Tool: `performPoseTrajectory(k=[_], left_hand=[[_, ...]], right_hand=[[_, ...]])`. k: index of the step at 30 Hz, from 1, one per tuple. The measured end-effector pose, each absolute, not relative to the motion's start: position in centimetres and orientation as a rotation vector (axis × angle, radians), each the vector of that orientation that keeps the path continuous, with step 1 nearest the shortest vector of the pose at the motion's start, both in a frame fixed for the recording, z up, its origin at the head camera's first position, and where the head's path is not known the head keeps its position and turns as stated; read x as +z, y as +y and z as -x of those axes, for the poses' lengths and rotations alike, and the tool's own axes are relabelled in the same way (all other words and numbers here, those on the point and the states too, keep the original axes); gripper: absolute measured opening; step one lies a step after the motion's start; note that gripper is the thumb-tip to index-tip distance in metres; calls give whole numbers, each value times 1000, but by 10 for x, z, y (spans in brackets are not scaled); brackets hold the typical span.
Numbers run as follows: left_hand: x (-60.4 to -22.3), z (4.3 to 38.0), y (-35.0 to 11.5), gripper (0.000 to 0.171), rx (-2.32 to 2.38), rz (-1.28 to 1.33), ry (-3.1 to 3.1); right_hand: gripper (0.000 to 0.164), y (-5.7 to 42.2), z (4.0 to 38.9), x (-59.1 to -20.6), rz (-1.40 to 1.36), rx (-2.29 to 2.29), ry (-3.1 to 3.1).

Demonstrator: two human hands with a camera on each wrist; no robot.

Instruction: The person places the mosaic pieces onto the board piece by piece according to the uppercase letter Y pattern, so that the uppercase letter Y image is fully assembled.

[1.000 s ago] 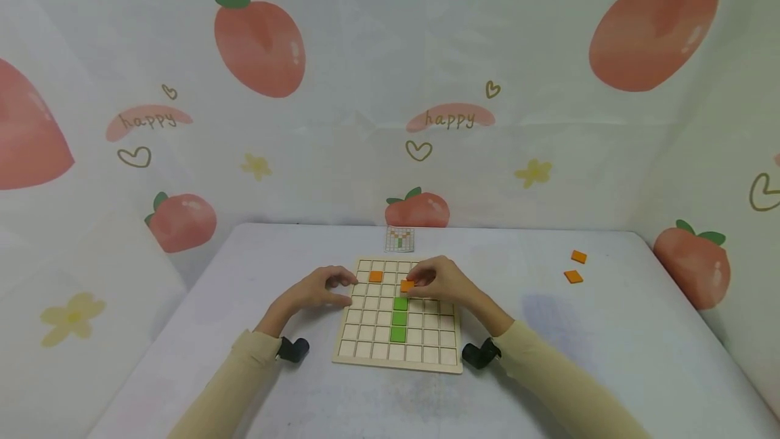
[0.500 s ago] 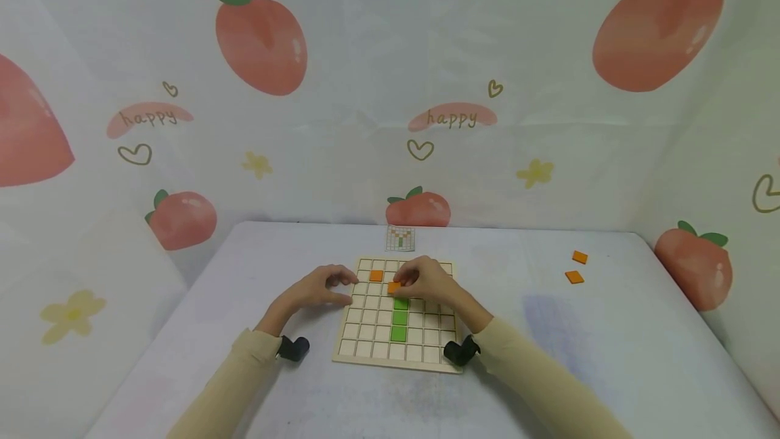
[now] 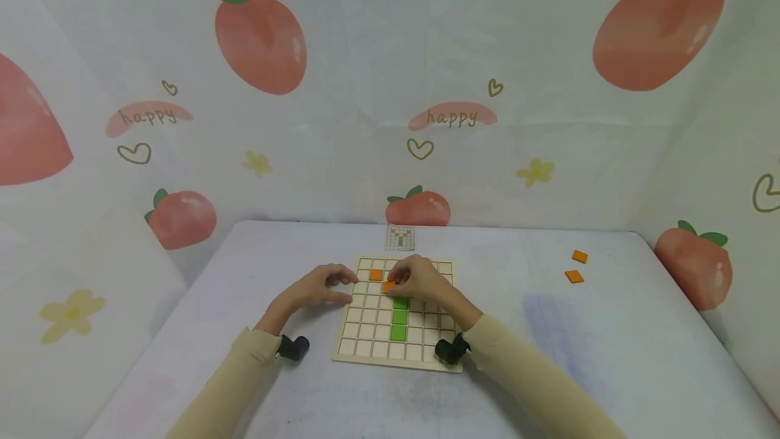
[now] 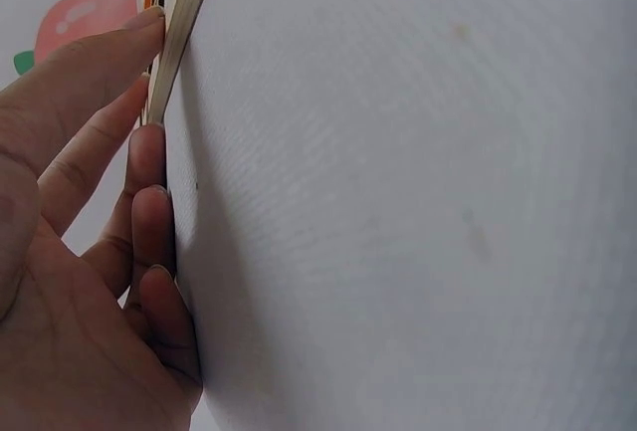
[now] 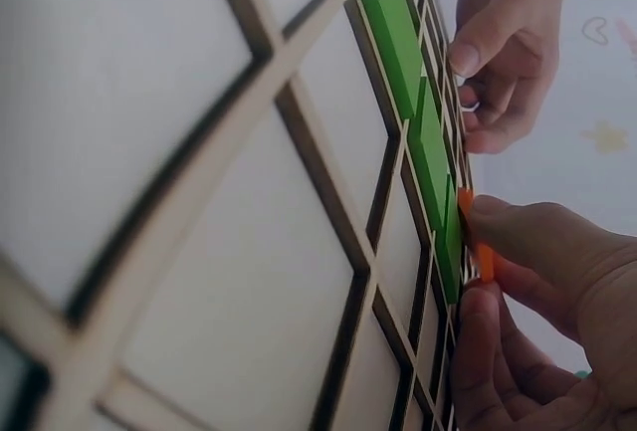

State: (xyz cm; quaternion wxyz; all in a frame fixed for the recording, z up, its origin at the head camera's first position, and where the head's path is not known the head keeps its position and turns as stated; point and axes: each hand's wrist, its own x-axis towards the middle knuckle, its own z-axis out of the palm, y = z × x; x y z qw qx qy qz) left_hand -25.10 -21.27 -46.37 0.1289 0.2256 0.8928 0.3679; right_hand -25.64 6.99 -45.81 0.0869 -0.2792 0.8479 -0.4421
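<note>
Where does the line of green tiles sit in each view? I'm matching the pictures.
Head: green tiles, lower middle.
Left wrist: not visible.
Right wrist: green tiles, right of centre, running downward from the top.
Shared landmark: the board, seen nearly edge-on at the left wrist view's top left.

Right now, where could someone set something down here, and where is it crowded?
Free: the table between the grid board and the two loose orange tiles; the near strip between the sleeves; the patch left of the left sleeve. Crowded: beyond the green tiles, where the right hand pinches an orange square, and the board's left edge, touched by the left hand.
</note>
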Motion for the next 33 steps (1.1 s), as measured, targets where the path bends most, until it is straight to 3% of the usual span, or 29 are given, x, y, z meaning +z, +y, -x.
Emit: performPoseTrajectory(k=[33], left_hand=[[-461,249,-211,34,1036,-669,2608]], right_hand=[[15,77,254,-456,899,-1369,2453]])
